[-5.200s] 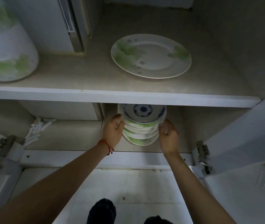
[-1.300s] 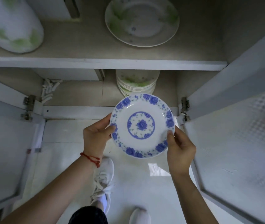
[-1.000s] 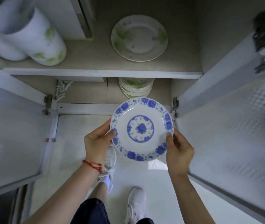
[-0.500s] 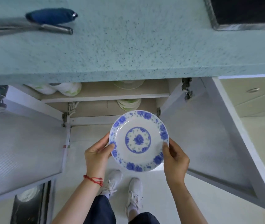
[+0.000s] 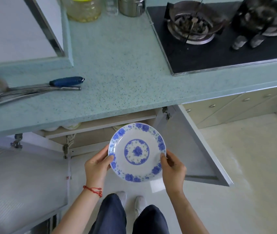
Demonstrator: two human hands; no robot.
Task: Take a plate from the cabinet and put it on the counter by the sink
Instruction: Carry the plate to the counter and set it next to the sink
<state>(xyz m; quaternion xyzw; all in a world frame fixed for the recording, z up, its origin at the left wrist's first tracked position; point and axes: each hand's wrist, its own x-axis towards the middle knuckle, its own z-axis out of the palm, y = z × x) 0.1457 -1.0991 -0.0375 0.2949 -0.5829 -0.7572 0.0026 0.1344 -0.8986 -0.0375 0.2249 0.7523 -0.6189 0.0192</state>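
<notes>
Now I hold the round white plate with blue flowers [image 5: 137,152] level, my left hand [image 5: 97,166] and right hand [image 5: 173,168] each closed on its rim, below the speckled green tabletop [image 5: 117,65]; behind it, perhaps stacked plates in the open cabinet [image 5: 90,132].

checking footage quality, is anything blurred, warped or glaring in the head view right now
Head view: the blue-patterned plate and both hands, left hand and right hand, are sharp; the right burner is smeared by motion blur; the counter edge bows from wide-angle distortion; no harsh glare.
</notes>
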